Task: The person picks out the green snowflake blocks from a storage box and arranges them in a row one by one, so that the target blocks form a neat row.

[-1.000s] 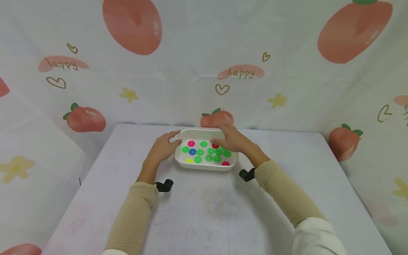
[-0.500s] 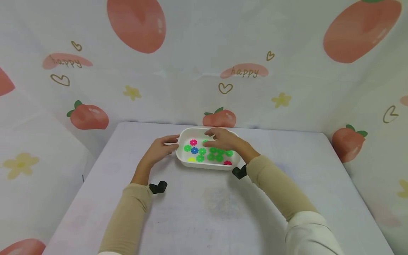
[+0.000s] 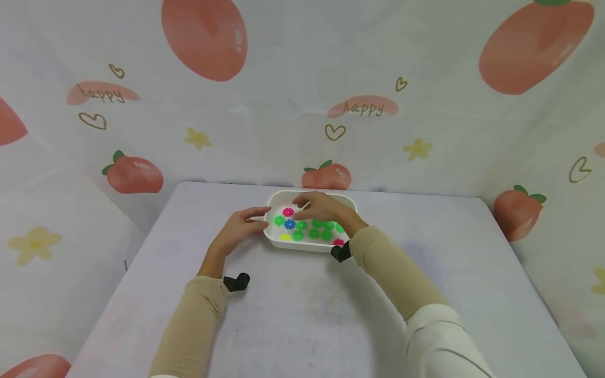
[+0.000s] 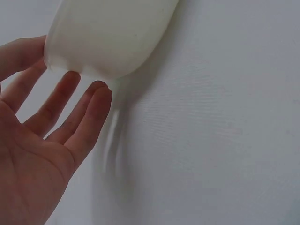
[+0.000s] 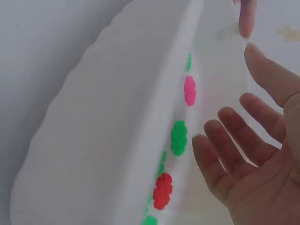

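White tray (image 3: 302, 247) sits on the surface (image 3: 283, 325) near its far edge, flower-shaped pieces inside. Left hand (image 3: 238, 229): grip loose, fingers extended, tips at the tray's left end, not clasping it. Right hand (image 3: 317, 206): grip relaxed, thumb and fingers apart, over the tray, holding nothing. Right wrist view shows its fingertips clear of the red piece (image 5: 162, 191).

Reads as a right-hand reach over the pieces, left hand placed to steady. To do it well: lay the left fingertips flat on the end wall, just enough to stop sliding; a hard push could shift the tray. Pink piece (image 3: 288, 212) lies by itself near the right fingertips, so likely the cleanest pinch. Yellow piece (image 3: 285, 237) is tight to the front wall, probably awkward. Green pieces (image 3: 314, 233) bunch toward the right; notched edges might catch, so take edges, one at a time. Mind the right wrist's black camera mount (image 3: 341, 252): it overlaps the front rim in head view, contact unclear. Raise that wrist a bit.
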Demonstrator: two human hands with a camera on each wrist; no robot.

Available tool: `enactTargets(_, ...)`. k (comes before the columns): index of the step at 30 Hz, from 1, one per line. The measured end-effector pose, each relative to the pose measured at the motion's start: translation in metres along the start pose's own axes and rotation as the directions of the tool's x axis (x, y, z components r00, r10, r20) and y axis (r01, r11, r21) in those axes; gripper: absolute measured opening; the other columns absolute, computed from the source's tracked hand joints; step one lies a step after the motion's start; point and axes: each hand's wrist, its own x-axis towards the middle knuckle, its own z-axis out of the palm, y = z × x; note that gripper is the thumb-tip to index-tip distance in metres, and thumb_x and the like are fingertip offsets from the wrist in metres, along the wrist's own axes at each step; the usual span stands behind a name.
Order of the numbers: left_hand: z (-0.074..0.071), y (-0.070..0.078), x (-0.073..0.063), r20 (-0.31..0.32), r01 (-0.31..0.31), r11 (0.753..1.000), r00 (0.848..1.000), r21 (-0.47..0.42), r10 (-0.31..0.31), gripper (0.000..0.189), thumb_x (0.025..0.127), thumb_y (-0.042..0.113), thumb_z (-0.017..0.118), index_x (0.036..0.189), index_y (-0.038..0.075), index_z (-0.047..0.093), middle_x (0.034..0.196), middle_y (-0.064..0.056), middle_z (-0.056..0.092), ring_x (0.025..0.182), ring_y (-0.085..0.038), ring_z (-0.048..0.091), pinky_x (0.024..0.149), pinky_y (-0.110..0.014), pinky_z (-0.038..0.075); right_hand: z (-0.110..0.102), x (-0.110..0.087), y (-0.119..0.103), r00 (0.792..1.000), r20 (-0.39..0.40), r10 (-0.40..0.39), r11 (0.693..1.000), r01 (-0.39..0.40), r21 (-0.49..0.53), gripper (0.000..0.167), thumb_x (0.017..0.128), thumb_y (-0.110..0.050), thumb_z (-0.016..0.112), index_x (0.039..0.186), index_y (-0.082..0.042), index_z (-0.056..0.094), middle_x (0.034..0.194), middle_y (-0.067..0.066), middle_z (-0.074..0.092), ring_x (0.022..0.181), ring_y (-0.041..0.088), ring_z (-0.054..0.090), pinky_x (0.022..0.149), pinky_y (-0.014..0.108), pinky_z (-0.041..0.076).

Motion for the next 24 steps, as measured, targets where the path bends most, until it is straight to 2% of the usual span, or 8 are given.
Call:
enactTargets(5, 0.003, -0.008, 0.002, -0.001, 0.0, 0.998, 1.0, -0.055, 0.0, 0.051, 0.097, 0.023, 0.068, 0.147, 0.019, 0.056, 0.154, -0.01, 0.051, 0.139, -0.031, 0.052, 0.113, -0.042, 0.05, 0.009, 0.009, -0.001, 1.0, -0.014, -0.028, 0.999, 0.029, 0.035, 0.058, 0.091, -0.04, 0.075, 0.141, -0.014, 0.06, 0.137, 0.006, 0.065, 0.13, 0.023, 0.059, 0.113, 0.041, 0.049)
enactTargets(9, 0.004, -0.015, 0.004, 0.031, -0.002, 0.985, 1.0, -0.171, 0.007, 0.051, 0.1, 0.017, 0.063, 0.151, 0.015, 0.051, 0.159, -0.013, 0.045, 0.142, -0.033, 0.048, 0.115, -0.045, 0.048, 0.018, 0.017, -0.002, 0.998, -0.033, -0.053, 0.997, 0.055, 0.053, 0.056, 0.092, -0.034, 0.076, 0.14, -0.013, 0.06, 0.134, 0.008, 0.066, 0.125, 0.023, 0.061, 0.112, 0.04, 0.05)
enactTargets(12, 0.004, -0.019, 0.004, 0.054, -0.001, 0.969, 0.998, -0.248, 0.015, 0.052, 0.102, 0.013, 0.059, 0.153, 0.011, 0.047, 0.16, -0.015, 0.041, 0.139, -0.033, 0.049, 0.112, -0.041, 0.05, 0.024, 0.022, -0.005, 0.996, -0.058, -0.064, 0.996, 0.068, 0.058, 0.054, 0.091, -0.03, 0.077, 0.139, -0.012, 0.061, 0.131, 0.009, 0.068, 0.121, 0.023, 0.062, 0.112, 0.039, 0.05)
enactTargets(17, 0.003, -0.024, 0.006, 0.07, -0.001, 0.954, 0.997, -0.301, 0.023, 0.053, 0.102, 0.01, 0.056, 0.155, 0.01, 0.044, 0.161, -0.015, 0.038, 0.134, -0.026, 0.05, 0.104, -0.028, 0.053, 0.033, 0.031, -0.008, 0.995, -0.079, -0.067, 0.995, 0.072, 0.064, 0.051, 0.09, -0.025, 0.079, 0.136, -0.009, 0.063, 0.128, 0.01, 0.069, 0.117, 0.022, 0.062, 0.111, 0.037, 0.05)
enactTargets(24, 0.004, -0.027, 0.006, 0.084, -0.006, 0.94, 0.996, -0.341, 0.036, 0.055, 0.103, 0.008, 0.054, 0.156, 0.009, 0.041, 0.162, -0.016, 0.037, 0.133, -0.024, 0.05, 0.102, -0.027, 0.052, 0.041, 0.04, -0.013, 0.994, -0.107, -0.033, 0.998, 0.038, 0.043, 0.046, 0.089, -0.019, 0.079, 0.131, -0.006, 0.066, 0.119, 0.009, 0.07, 0.11, 0.022, 0.06, 0.107, 0.035, 0.051)
